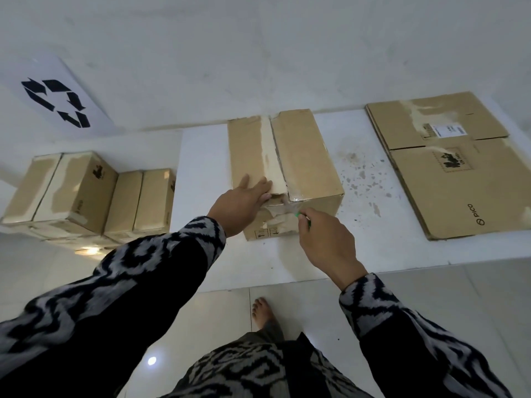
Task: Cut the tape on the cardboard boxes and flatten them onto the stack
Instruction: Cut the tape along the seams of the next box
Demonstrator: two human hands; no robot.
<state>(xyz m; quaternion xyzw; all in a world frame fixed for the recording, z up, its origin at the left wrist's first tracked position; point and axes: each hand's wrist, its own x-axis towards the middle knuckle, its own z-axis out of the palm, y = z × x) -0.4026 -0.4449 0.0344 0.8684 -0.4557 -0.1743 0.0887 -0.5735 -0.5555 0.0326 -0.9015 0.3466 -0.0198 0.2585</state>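
Looks like the tape-cutting step: left hand [241, 201] lies flat on the box [284, 173] mid-bench [201, 173], right hand [323, 239] grips a green cutter [298, 215] at its near edge (flattened stack [448, 165] sits right), so next slice along that seam.

A cardboard box [287, 173] and a flattened stack [448, 165] are carried, well apart, by the white table [201, 179].

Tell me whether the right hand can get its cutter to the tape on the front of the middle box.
Probably yes. The right hand holds the green cutter right at the tape on the middle box; the left hand rests to the side, not blocking.
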